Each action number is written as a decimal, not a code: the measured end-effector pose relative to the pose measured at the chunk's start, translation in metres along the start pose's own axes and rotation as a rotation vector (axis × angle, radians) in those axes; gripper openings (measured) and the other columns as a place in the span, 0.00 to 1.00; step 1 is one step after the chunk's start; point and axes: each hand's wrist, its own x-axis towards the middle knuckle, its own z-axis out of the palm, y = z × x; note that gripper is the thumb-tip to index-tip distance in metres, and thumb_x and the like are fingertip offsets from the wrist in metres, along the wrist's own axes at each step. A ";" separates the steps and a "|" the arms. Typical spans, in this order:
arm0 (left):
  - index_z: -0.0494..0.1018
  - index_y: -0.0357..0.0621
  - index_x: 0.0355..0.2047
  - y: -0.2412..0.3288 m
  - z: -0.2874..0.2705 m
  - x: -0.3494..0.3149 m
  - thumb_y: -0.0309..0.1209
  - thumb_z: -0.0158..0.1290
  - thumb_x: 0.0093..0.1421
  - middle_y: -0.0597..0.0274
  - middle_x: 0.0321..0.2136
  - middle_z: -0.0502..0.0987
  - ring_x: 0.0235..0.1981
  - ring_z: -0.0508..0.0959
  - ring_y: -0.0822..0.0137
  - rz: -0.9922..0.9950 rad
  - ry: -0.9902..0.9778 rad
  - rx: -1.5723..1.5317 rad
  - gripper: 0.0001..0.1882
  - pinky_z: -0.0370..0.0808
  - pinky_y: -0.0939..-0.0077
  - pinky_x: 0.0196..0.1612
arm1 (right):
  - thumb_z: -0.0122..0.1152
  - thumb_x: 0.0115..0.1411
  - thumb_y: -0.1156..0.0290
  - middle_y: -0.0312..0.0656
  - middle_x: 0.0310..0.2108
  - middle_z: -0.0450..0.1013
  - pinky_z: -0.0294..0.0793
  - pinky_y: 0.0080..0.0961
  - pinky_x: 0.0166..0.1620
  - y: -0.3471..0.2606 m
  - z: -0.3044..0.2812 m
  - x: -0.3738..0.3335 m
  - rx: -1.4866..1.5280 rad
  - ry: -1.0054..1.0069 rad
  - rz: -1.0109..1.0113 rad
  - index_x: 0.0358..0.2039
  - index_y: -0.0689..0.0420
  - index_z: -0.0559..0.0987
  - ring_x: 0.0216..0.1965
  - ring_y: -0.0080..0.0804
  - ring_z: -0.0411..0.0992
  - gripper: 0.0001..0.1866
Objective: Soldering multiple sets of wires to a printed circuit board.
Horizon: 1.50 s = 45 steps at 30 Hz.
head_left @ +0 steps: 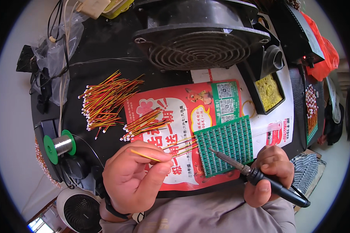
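My left hand (134,176) is closed, thumb and forefinger pinching a thin yellow wire (144,156) just left of the circuit board panel. My right hand (274,167) wraps round the dark handle of a soldering iron (256,176). The iron's tip points left over the green circuit board panel (226,141), which carries rows of small identical boards. Whether the tip touches the panel I cannot tell. Several red and yellow wires stick out from the panel's left edge toward my left hand. A small bunch of red and yellow wires (146,125) with white ends lies behind my left hand.
A larger wire pile (109,101) lies at the far left. A green solder spool (60,143) stands on the left. At the back is a black fan (200,48); right of it sits a yellow sponge (268,91) in a black holder. A printed red sheet (159,101) lies under the panel.
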 end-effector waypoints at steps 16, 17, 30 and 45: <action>0.76 0.43 0.25 -0.008 0.005 0.001 0.22 0.58 0.45 0.58 0.37 0.80 0.29 0.77 0.62 0.393 -0.421 0.637 0.05 0.75 0.73 0.26 | 0.66 0.51 0.66 0.38 0.16 0.64 0.60 0.24 0.17 -0.001 0.007 -0.003 0.023 0.087 0.027 0.32 0.64 0.71 0.16 0.28 0.63 0.16; 0.76 0.43 0.25 -0.013 0.008 0.004 0.23 0.59 0.43 0.58 0.38 0.80 0.30 0.77 0.62 0.503 -0.461 0.698 0.06 0.74 0.74 0.25 | 0.67 0.51 0.66 0.38 0.16 0.64 0.60 0.24 0.17 -0.001 0.007 -0.003 0.027 0.096 0.024 0.32 0.64 0.71 0.16 0.28 0.63 0.17; 0.76 0.43 0.24 -0.018 0.016 0.010 0.29 0.58 0.42 0.59 0.40 0.79 0.37 0.77 0.60 0.703 -0.666 0.810 0.07 0.76 0.68 0.34 | 0.67 0.51 0.65 0.38 0.17 0.65 0.60 0.25 0.18 -0.002 0.007 -0.003 0.012 0.110 0.018 0.32 0.64 0.71 0.16 0.28 0.63 0.18; 0.79 0.37 0.34 -0.018 0.013 0.010 0.12 0.59 0.39 0.56 0.26 0.76 0.22 0.76 0.61 0.533 -0.227 0.743 0.18 0.73 0.72 0.24 | 0.67 0.50 0.67 0.38 0.16 0.64 0.60 0.24 0.17 0.000 0.012 -0.003 0.007 0.112 0.028 0.30 0.64 0.71 0.16 0.27 0.62 0.16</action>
